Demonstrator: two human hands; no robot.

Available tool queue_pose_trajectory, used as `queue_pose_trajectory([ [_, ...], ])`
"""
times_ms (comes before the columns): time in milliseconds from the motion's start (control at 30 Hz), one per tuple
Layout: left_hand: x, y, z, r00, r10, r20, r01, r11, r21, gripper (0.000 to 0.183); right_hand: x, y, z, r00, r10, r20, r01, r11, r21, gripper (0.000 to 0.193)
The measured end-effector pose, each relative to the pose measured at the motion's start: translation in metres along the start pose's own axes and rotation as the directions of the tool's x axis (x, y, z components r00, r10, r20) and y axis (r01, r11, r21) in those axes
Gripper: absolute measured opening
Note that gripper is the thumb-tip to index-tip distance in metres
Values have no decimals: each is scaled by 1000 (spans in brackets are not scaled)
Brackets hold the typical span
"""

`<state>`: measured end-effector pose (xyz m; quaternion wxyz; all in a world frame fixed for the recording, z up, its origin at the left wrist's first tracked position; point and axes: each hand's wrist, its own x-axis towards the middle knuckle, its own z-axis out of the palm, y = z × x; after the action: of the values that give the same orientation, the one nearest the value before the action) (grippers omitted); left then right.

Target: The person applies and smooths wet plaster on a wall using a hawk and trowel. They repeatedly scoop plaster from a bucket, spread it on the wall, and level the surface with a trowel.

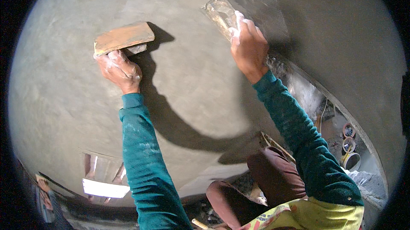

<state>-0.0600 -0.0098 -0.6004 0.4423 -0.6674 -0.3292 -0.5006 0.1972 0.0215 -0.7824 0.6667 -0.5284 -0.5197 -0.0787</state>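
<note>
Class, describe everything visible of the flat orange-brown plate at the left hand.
The flat orange-brown plate is roughly rectangular, with paler smears and a worn-looking surface; whether it is wood or plastic is unclear. It is tilted, its right end higher in view. The left hand grips it at its lower left. A small grey piece shows beneath its right half, possibly part of it. The grey plastered wall lies behind.

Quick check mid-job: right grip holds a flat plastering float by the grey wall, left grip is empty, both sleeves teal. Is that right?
Not quite: the left grip isn't empty. The head view shows it holding a flat orange-brown board. The rest stands: right grip on the plastering float by the grey wall, both sleeves teal.
</note>
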Motion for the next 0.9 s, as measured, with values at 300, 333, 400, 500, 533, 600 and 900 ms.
queue_pose_trajectory([
  [300,-1,3,-1,1000,-11,17,12,999,-47,50,3,-3,14,994,4,-111,-9,999,-44,51],
  [333,0,1,0,1000,-17,16,17,1000,-16,50,6,-2,13,992,9,-123,-14,999,-41,49],
  [400,-1,-1,1,999,-40,15,40,998,48,50,3,0,12,998,-8,-68,5,999,-46,45],
  [500,-1,10,1,998,-56,-32,54,996,-73,48,-16,2,13,991,-133,22,131,990,46,43],
  [533,-3,9,1,998,-58,-19,57,996,-70,48,-31,1,12,977,-212,-18,213,966,144,44],
  [600,-3,0,-2,999,-49,4,50,997,-51,47,-51,-10,-4,964,-243,108,205,938,278,47],
  [900,0,0,-4,1000,18,3,-18,999,-29,49,-8,2,-10,998,32,-53,-31,999,28,38],
])
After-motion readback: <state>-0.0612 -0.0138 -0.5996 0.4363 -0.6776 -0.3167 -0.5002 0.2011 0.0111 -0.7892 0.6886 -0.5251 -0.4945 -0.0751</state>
